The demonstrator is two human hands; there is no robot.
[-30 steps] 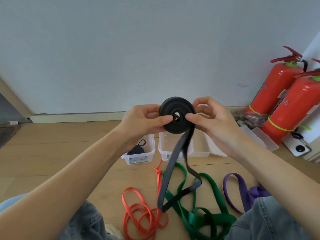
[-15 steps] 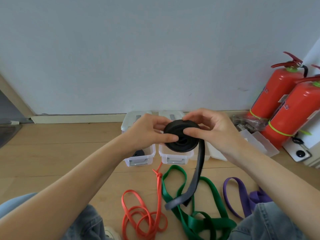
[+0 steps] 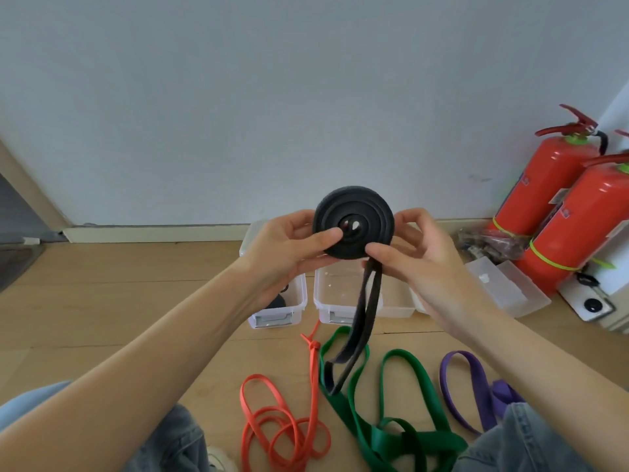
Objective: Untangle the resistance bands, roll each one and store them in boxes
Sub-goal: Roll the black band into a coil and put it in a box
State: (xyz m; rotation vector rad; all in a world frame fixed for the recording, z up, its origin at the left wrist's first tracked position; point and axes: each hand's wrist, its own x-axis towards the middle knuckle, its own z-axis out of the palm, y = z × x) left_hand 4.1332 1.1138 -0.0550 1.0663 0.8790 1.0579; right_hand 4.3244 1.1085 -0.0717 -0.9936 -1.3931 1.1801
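The black resistance band (image 3: 354,223) is wound into a tight disc held up at chest height, face-on to the camera, with its unrolled tail (image 3: 357,328) hanging down over the floor. The left hand (image 3: 289,247) grips the coil's left edge, thumb pressed on its face near the centre; the right hand (image 3: 418,253) pinches the lower right edge where the tail leaves the roll.

The likely failure is the coil springing loose: rubber wound this tightly wants to unwind, and any slackening of either thumb could let the layers telescope out sideways. The dangling tail (it hangs over the green band (image 3: 391,434)) could also snag there as it is drawn up.

Below sit the orange band (image 3: 282,430) and the purple band (image 3: 469,386), both still unrolled. Clear plastic boxes (image 3: 326,301) stand beyond them, one already holding something dark, partly hidden by the left wrist. Two red fire extinguishers (image 3: 558,199) stand at the right.
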